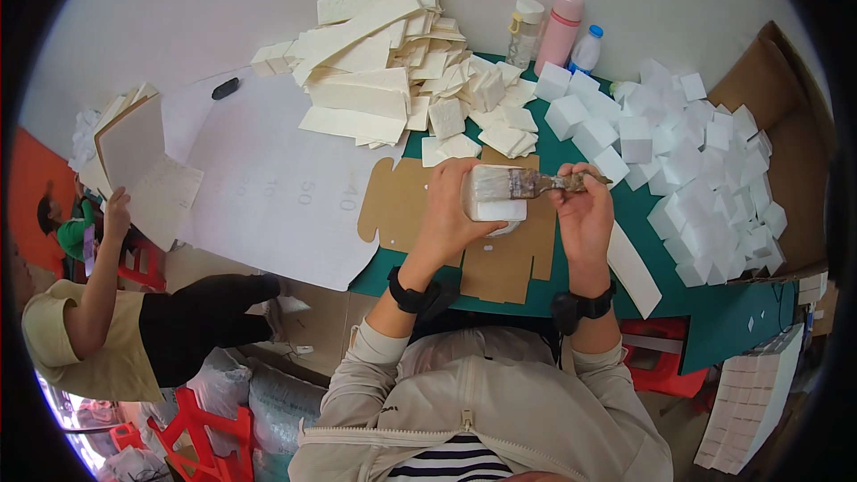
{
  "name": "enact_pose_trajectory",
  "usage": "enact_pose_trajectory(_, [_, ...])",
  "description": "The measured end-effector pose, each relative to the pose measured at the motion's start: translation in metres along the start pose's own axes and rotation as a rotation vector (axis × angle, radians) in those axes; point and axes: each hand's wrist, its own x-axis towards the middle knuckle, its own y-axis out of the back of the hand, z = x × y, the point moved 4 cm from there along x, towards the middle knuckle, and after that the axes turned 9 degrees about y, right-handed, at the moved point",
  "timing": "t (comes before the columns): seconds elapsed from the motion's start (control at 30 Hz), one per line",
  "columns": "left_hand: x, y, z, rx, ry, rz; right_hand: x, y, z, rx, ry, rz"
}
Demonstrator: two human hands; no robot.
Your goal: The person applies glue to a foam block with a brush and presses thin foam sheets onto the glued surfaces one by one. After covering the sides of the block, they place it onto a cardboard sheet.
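My left hand (449,214) grips a white foam block (500,211) at its left side, thumb along the near edge. In my right hand (584,219) is a paintbrush (534,182), its handle pinched between thumb and fingers. The brush's pale bristles lie across the block's upper face, and its ferrule is smeared with dried white stuff. Both hands are above a flat brown cardboard piece (399,205) on the green table (571,278). Just beyond my hands are several cream foam squares (447,116).
Cream foam strips (357,94) are piled at the back. White foam blocks (636,138) heap on the right before a cardboard box (781,125). Bottles, including a pink flask (560,31), stand by the wall. A person (98,330) at left holds a board (134,147). Red stools (665,359) flank me.
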Motion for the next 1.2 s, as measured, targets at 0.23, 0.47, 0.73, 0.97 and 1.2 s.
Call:
enact_pose_trajectory(0.23, [-0.004,0.001,-0.001,-0.027,0.016,-0.017,-0.001,0.016,-0.012,-0.05,0.06,0.1])
enact_pose_trajectory(0.47, [-0.006,0.0,0.004,0.011,0.016,-0.023,-0.001,0.007,0.0,-0.046,0.024,0.069])
enact_pose_trajectory(0.73, [-0.004,0.0,0.004,0.027,-0.028,0.003,-0.006,-0.006,-0.004,-0.016,0.048,0.064])
enact_pose_trajectory(0.97, [-0.004,0.007,-0.003,-0.077,0.072,-0.009,-0.007,0.02,-0.012,-0.061,0.064,0.171])
enact_pose_trajectory(1.2, [-0.005,0.01,-0.008,-0.08,0.077,-0.019,-0.017,0.016,-0.008,-0.006,0.063,0.199])
